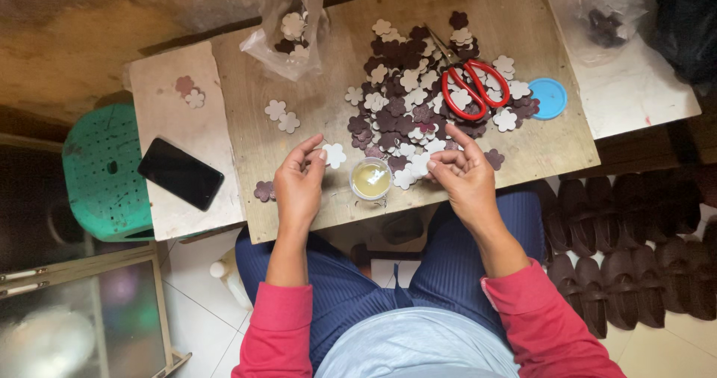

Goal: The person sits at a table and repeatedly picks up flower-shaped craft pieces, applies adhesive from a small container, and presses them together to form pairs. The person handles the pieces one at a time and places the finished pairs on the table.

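Note:
My left hand [299, 180] pinches a thin stick between thumb and fingers, its tip beside a cream flower-shaped cutout [334, 155] on the wooden board [246, 124]. My right hand [461, 170] has its fingers closed on a cream flower cutout [420, 164] at the near edge of a large pile of cream and dark brown flower cutouts [418, 98]. Between my hands stands a small round cup of yellowish glue [370, 178].
Red-handled scissors [472, 87] lie on the pile, a blue lid [548, 98] beside them. A clear bag of cutouts [290, 31] sits at the back. A black phone [180, 173] lies left, by a green stool [101, 172]. Dark shoe pieces [627, 251] lie right.

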A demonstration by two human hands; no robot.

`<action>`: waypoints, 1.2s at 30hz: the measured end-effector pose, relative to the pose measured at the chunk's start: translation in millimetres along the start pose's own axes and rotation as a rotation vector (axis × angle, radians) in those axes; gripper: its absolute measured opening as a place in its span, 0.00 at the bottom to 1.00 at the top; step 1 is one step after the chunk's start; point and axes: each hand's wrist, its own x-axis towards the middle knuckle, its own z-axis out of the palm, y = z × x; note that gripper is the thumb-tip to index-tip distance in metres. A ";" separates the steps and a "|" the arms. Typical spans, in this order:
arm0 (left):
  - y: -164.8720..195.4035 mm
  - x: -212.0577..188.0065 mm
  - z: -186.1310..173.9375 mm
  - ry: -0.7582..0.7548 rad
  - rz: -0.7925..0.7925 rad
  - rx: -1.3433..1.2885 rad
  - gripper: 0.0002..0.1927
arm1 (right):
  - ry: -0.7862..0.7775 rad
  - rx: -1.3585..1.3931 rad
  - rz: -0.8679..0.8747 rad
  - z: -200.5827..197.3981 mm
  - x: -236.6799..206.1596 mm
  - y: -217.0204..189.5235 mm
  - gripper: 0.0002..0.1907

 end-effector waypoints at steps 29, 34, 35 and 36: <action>4.1 -97.0 38.1 -0.096 -0.137 -0.252 0.12 | -0.250 -0.581 -0.112 55.4 -48.0 -34.0 0.33; -16.5 -98.2 24.9 -0.001 -0.236 -0.240 0.11 | -0.295 -1.042 -0.748 65.9 -31.0 -34.4 0.28; -19.9 -98.5 22.9 0.009 -0.257 -0.243 0.11 | -0.310 -1.063 -0.768 67.5 -29.3 -32.7 0.29; -22.7 -97.5 21.1 0.013 -0.252 -0.253 0.12 | -0.311 -1.074 -0.774 69.6 -27.6 -30.8 0.29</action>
